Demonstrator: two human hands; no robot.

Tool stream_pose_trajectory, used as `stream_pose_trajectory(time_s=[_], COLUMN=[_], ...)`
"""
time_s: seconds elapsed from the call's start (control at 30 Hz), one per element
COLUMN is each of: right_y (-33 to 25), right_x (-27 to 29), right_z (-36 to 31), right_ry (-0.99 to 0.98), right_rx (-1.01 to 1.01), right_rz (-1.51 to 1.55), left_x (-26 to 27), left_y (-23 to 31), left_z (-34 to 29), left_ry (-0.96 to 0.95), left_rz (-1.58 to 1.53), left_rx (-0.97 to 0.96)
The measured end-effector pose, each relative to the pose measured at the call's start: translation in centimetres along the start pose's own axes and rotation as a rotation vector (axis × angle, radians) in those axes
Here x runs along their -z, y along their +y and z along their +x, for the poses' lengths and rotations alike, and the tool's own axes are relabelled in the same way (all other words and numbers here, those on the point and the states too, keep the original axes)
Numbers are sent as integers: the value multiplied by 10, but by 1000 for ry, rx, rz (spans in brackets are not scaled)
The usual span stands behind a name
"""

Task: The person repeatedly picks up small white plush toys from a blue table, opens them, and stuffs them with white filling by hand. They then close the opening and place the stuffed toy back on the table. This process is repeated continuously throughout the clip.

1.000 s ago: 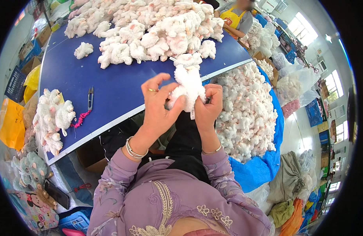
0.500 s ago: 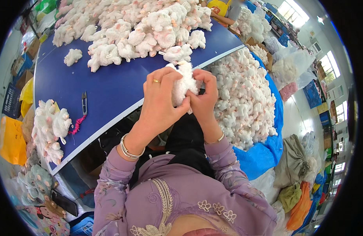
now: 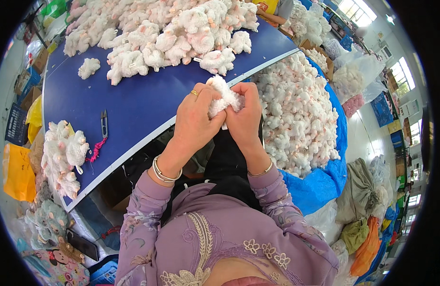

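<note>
Both my hands grip one small white plush toy (image 3: 223, 97) just off the table's front edge. My left hand (image 3: 195, 114) wraps its left side, thumb pressed in at the middle. On the other side my right hand (image 3: 245, 114) pinches the fluffy fabric between thumb and fingers, close against the left thumb. A small white tag hangs below the toy between the hands. The toy's underside is hidden by my fingers. Straight beyond it, another white plush toy (image 3: 217, 61) with a tag lies on the blue table (image 3: 129, 107).
A big heap of white plush toys (image 3: 182, 35) covers the table's far side. A blue sack (image 3: 320, 190) full of more stands at my right. Thread snips (image 3: 104, 125) with a pink cord lie at left, near a smaller toy pile (image 3: 63, 152). Another person's arm (image 3: 272, 18) shows beyond.
The toy has been turned and squeezed lower between my hands, showing less of itself. My right fingers have closed in nearer to the left thumb. The view has shifted slightly.
</note>
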State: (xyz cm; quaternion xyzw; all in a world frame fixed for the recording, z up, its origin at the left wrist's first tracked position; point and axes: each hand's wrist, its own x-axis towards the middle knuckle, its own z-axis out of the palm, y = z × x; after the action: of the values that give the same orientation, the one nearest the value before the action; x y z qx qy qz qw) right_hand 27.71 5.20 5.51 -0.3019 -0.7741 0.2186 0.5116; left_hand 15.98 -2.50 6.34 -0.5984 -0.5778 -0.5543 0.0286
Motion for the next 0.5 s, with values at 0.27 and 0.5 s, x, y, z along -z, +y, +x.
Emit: stream_pose_trajectory(time_s=[0.27,0.5], right_y=[-3,10], right_x=[12,12], right_z=[2,0], right_ry=[-279,-353], right_rx=[-407,-653], right_rz=[615,1143], left_x=[11,14], left_y=[-12,-16], left_z=[-4,-6], left_ry=[-33,-160], left_rz=[-214,-541], left_rx=[302,550])
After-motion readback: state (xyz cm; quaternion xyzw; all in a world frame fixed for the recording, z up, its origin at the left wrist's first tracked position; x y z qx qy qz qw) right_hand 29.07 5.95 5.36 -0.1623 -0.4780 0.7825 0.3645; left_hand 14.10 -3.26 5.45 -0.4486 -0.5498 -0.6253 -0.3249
